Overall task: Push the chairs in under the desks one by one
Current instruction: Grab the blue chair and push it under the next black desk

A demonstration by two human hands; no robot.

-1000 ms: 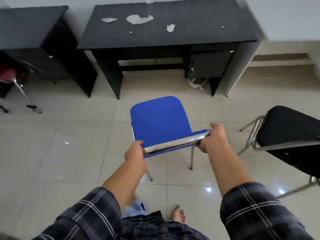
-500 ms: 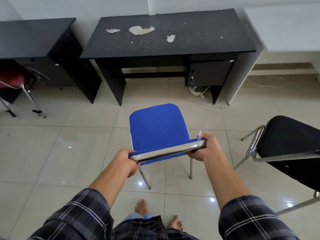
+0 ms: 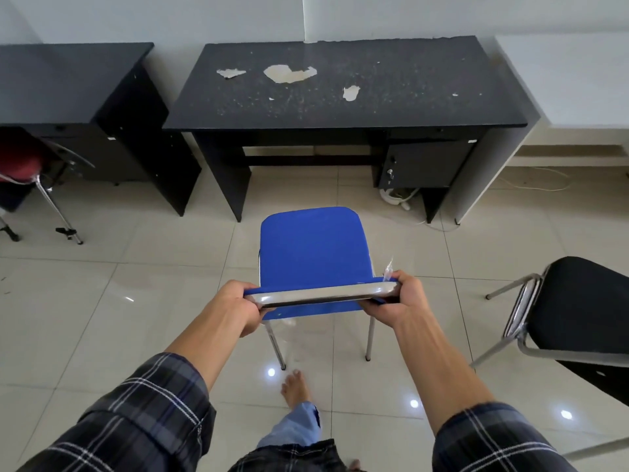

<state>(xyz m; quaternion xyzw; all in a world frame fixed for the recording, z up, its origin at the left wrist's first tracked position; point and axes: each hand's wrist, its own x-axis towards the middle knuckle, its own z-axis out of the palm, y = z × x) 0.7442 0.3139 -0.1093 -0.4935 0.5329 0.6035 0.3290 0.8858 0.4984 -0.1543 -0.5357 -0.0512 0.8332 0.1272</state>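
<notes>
A blue chair (image 3: 311, 247) with chrome legs stands on the tiled floor, facing a black desk (image 3: 340, 97) with a peeling top. Its front edge sits just short of the desk's knee space. My left hand (image 3: 238, 310) grips the left end of the chair's backrest top. My right hand (image 3: 398, 303) grips the right end. A black chair (image 3: 578, 311) stands to the right, away from any desk. A red chair (image 3: 20, 165) sits partly under a second black desk (image 3: 68, 80) at the left.
A small locked cabinet (image 3: 425, 163) fills the right side under the middle desk, with white cables (image 3: 396, 195) on the floor below it. A white surface (image 3: 571, 80) lies at the far right. My bare foot (image 3: 294, 386) is behind the blue chair.
The blue chair has turned square to the desk and come closer to it. Both hands have stayed on the backrest, and I have stepped forward.
</notes>
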